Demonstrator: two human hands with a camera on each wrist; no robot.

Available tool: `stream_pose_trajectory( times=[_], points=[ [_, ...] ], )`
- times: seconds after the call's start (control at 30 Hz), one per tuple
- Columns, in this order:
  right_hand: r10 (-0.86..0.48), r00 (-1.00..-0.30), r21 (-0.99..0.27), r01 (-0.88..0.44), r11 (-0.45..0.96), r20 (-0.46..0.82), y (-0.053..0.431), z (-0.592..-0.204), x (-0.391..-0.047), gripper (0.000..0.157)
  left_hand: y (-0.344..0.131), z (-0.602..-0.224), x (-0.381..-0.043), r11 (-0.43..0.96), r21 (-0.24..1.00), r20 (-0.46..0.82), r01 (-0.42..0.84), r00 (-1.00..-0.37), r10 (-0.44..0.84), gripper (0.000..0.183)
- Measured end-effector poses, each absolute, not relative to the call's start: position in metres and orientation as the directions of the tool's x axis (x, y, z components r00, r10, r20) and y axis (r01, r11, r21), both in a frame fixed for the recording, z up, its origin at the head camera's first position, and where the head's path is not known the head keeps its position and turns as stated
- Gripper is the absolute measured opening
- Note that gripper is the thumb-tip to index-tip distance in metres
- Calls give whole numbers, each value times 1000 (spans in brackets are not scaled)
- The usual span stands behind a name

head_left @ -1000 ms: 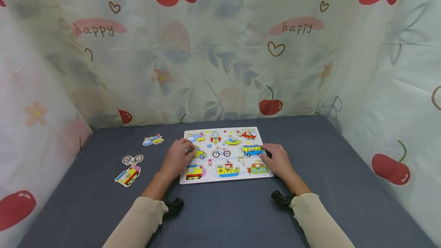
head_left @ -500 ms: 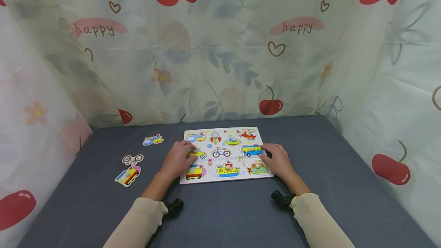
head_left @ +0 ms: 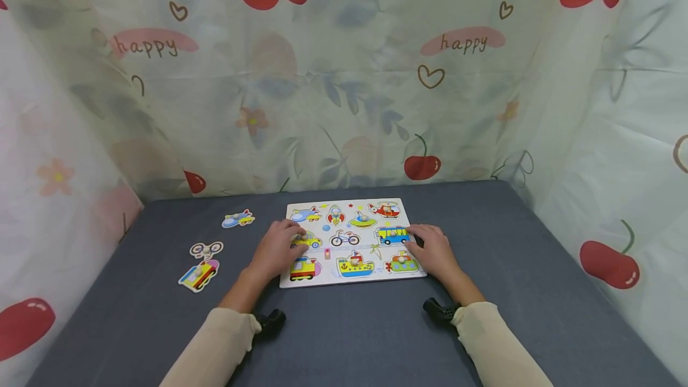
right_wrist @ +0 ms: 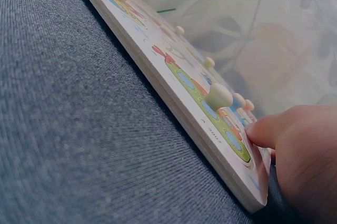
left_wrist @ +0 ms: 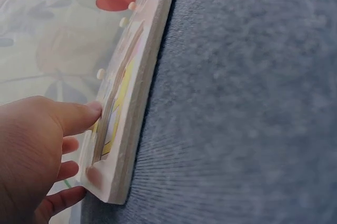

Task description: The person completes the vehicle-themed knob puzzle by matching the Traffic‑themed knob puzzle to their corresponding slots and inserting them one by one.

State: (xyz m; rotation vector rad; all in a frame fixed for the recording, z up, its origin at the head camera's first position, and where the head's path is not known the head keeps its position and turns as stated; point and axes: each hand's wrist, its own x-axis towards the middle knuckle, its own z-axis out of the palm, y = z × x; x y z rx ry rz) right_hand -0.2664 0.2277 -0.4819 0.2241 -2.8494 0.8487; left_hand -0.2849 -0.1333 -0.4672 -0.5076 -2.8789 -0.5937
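Note:
A white peg puzzle board [head_left: 329, 273] with vehicle pictures lies flat in the middle of the table. My left hand [head_left: 276, 246] rests over its left edge, with thumb and index finger apart on either side of the yellow car [head_left: 309, 240]. In the left wrist view its thumb [left_wrist: 79, 118] touches the board's top. On the right edge rests my right hand [head_left: 434, 248], near the blue bus [head_left: 391, 235]. Its thumb [right_wrist: 261, 131] touches the top near the green submarine [right_wrist: 208, 108]. Fingers beyond the edge are partly hidden.
Left of the board lie a loose airplane piece [head_left: 239, 218], a bicycle piece [head_left: 206, 249] and a train piece [head_left: 199, 275]. The board's airplane, bicycle and train spots show flat pictures without knobs. A printed curtain [head_left: 344, 106] stands behind the grey table [head_left: 349, 339].
My left thumb and index finger have spread apart, drawing back from the yellow car, and more of the car shows. The right hand and the loose pieces have not moved.

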Motion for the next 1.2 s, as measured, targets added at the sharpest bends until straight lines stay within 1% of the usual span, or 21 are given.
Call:
stream_pose_trajectory(
  times=[0.23,0.4,0.6,0.73,1.0,1.2],
  points=[
    [-98,-976,-533,-189,825,194,228,-482,-267,44,-137,-464,-290,853,366,216,372,-925,311,29],
    [-97,-976,-533,-190,825,197,229,-483,-268,44,-143,-461,-294,848,406,185,340,-939,288,33],
    [-94,-974,-535,-191,823,204,229,-484,-267,43,-156,-458,-299,842,431,186,326,-945,270,32],
    [-89,-975,-539,-187,821,202,229,-484,-266,43,-165,-457,-303,858,414,184,305,-951,250,32],
    [-85,-976,-540,-182,822,199,229,-485,-266,43,-189,-461,-314,890,341,251,304,-941,226,28],
    [-86,-978,-531,-176,829,190,229,-485,-268,44,-201,-459,-320,913,299,251,278,-946,206,29]
  ],
)
